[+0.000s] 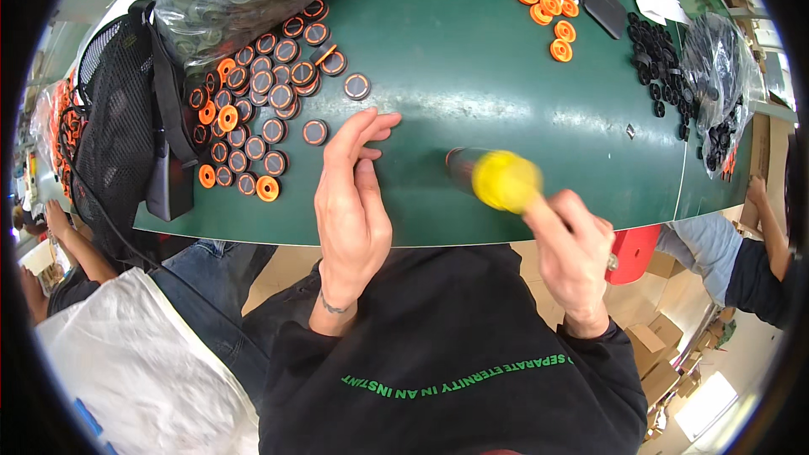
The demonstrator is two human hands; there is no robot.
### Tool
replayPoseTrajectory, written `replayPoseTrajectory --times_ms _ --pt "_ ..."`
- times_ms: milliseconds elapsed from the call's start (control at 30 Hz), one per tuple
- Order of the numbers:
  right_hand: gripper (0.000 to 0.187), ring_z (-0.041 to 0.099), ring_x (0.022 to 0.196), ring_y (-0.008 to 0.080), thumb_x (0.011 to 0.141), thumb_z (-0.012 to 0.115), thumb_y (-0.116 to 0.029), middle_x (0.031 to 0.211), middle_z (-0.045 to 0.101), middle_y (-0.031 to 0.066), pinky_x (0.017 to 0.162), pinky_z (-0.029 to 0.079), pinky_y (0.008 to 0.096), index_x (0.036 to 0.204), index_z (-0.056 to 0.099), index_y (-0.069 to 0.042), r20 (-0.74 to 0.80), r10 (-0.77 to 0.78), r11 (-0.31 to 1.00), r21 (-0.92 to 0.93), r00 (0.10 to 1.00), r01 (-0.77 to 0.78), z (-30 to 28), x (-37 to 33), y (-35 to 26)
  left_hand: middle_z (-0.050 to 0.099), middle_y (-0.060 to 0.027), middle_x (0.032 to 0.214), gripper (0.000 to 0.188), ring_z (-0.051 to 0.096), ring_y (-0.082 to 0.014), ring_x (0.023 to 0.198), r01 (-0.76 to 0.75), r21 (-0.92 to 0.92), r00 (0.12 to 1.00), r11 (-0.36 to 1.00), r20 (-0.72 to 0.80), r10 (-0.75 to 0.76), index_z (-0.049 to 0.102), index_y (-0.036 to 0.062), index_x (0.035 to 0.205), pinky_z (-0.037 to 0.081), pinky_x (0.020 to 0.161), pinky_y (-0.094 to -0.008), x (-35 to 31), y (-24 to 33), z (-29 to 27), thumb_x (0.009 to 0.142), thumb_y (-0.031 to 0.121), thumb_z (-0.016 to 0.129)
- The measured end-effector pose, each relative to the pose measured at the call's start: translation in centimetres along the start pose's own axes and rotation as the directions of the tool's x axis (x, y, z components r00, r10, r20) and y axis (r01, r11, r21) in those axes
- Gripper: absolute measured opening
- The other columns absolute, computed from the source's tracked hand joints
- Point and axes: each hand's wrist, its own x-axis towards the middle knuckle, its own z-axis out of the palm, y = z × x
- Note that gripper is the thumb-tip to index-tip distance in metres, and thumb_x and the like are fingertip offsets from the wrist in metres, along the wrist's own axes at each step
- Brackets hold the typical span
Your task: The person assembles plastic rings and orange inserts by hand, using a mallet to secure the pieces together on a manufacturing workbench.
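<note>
My right hand [573,248] is closed round a mallet, whose rounded yellow head [508,181] is smeared by motion over the green table [421,34]. Just left of that head shows a dark shape with an orange edge [459,166]; whether it belongs to the mallet or lies on the table I cannot tell. My left hand [350,202] rests edge-down by the table's front with fingers stretched and nothing in them. Beyond its fingertips lie several round black discs with orange rings [278,95], some showing an orange underside [227,118].
Behind the discs stands a clear plastic bag of parts [227,8]; a black mesh bag [118,101] is at the left. Orange spools [552,4] lie at the far right beside dark flat cases [602,7]. Small black parts [661,67] spread toward another plastic bag [716,59]. People sit on both sides.
</note>
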Motion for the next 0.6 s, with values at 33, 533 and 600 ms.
replayPoseTrajectory --times_ms 33,533,600 --pt "0.065 0.050 0.054 0.0146 0.069 0.070 0.007 0.072 0.047 0.0018 0.049 0.044 0.0312 0.130 0.075 -0.013 0.124 0.022 0.998 -0.054 0.992 -0.015 0.1 0.2 -0.2 0.068 -0.0182 0.130 0.047 0.066 -0.0276 0.115 0.012 0.005 1.000 1.000 0.018 -0.012 0.048 -0.0001 0.143 0.050 0.094 -0.0366 0.0 -0.1 0.0 0.098 -0.013 0.042" --pt "0.041 0.063 0.080 0.0234 0.080 0.078 0.007 0.091 0.065 0.0093 0.070 0.053 0.0359 0.118 0.078 -0.009 -0.204 0.237 0.952 -0.147 0.950 -0.269 0.1 -2.2 6.1 0.071 -0.0120 0.128 0.054 0.067 -0.0232 0.109 -0.177 0.133 0.957 0.975 0.254 0.139 0.061 0.0049 0.127 0.053 0.086 -0.0352 0.9 1.5 3.0 0.078 0.000 0.084" --pt "0.032 0.064 0.094 0.0283 0.081 0.077 0.005 0.106 0.066 0.0115 0.079 0.055 0.0378 0.110 0.079 -0.008 -0.258 0.224 0.965 -0.077 0.940 -0.251 0.2 -2.3 6.3 0.071 -0.0115 0.126 0.050 0.068 -0.0232 0.106 -0.176 0.181 0.953 0.968 0.277 0.122 0.063 0.0046 0.125 0.053 0.085 -0.0356 0.9 1.4 2.4 0.080 0.000 0.083"
